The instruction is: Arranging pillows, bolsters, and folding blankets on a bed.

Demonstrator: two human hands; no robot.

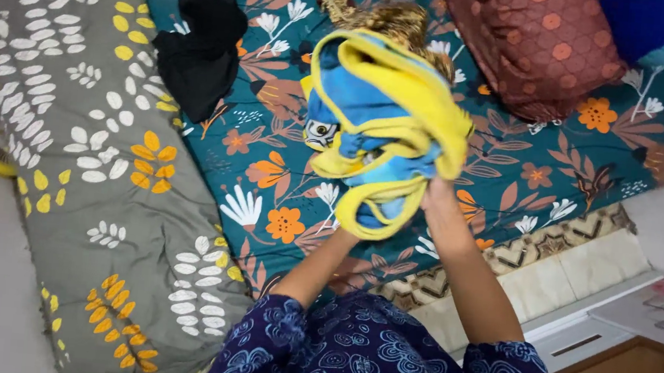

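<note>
Sleeves (381,359): dark blue, pale floral print, nearest the camera at the bottom edge; both forearms rose from there toward the bed.
Left hand (348,229): mostly hidden under the lower loop of the garment; seemed closed on the yellow trim there, though fingers could not be seen, so grip not sure.
Right hand (437,194): fingers pressed together on the bunched right side of the garment, pinching cloth just below the yellow band.
Blue and yellow garment (377,126): small, bunched, blue body with yellow edging and a cartoon face at its left side; held up off the bed, between and just beyond both hands.
Key relation: garment rose up and to the far side from both grips; long axis ran roughly near-to-far, tilted from lower left to upper right; right hand higher and deeper into the bundle, left hand at the lowest loop.
Bedsheet (270,157): teal with orange and white flowers, beneath the lifted garment, not touching it.
Grey quilt (86,157): leaf-patterned, lay to the left, well apart from the hands.
Black cloth (200,47): crumpled on the sheet, far left of the garment.
Brown patterned fabric (387,19): just behind the garment's top edge.
Maroon pillow (536,44): far right, on the bed.
</note>
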